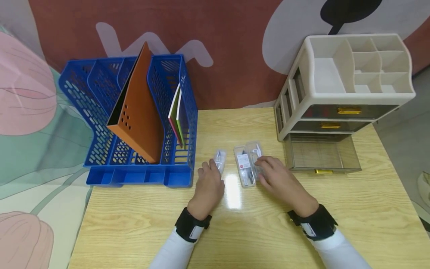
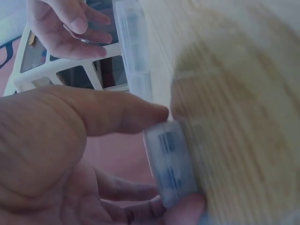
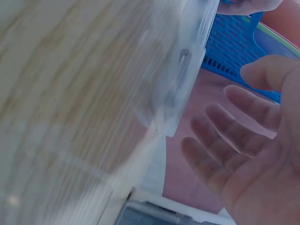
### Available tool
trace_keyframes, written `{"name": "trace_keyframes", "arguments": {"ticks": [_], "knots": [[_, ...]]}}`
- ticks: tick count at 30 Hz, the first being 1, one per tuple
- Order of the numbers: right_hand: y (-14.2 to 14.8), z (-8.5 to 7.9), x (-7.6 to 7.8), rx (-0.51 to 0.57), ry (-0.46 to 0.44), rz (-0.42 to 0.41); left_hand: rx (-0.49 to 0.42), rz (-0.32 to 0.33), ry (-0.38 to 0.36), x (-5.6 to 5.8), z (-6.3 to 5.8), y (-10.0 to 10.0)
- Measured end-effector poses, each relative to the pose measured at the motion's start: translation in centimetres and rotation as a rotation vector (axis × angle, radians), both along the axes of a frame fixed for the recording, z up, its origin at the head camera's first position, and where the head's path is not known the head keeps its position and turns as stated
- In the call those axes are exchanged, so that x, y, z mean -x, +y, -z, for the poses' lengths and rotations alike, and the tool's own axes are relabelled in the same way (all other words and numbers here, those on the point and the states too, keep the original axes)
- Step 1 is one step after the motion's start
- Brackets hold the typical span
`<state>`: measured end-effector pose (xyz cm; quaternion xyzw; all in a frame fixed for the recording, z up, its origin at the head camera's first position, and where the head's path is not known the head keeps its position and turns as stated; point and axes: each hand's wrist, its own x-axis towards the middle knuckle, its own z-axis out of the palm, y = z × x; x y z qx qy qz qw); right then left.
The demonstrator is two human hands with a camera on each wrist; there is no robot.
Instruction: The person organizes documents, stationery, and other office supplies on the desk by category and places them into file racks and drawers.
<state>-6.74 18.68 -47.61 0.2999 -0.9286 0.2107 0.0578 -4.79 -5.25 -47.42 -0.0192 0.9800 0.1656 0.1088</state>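
Note:
My left hand [image 1: 206, 188] pinches a small clear plastic case [image 2: 171, 161] between thumb and fingers on the table. Inside the case are small pieces too blurred to name. To its right lies a clear plastic box [image 1: 248, 173] with dark pen-like items and a white label. Against its right side is another clear tray-like part [image 1: 254, 149] with a white item in it; whether the two are joined I cannot tell. My right hand [image 1: 282, 183] is beside that part, fingers loosely spread and apart from it in the right wrist view [image 3: 253, 136].
A blue file rack [image 1: 139, 175] holding an orange folder [image 1: 141, 108] and thin books [image 1: 176, 116] stands at left. At right is a white drawer organizer [image 1: 362, 99], its clear bottom drawer [image 1: 322, 155] pulled out near my right hand. The wooden table [image 1: 252, 235] extends toward me.

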Motion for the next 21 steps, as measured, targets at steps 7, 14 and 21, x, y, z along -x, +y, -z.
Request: {"name": "trace_keyframes", "arguments": {"ticks": [7,14,21], "knots": [[-0.7,-0.2,0.2,0.023,-0.005,-0.042,0.066,0.062,0.052,-0.2,-0.2,-0.3],[-1.4,-0.4,0.5,0.021,-0.013,-0.066,0.081,0.106,0.104,-0.6,-0.4,-0.7],[-2.5,-1.1,0.7,-0.001,0.035,-0.117,0.061,0.176,0.238,-1.2,-0.9,-0.9]]}}
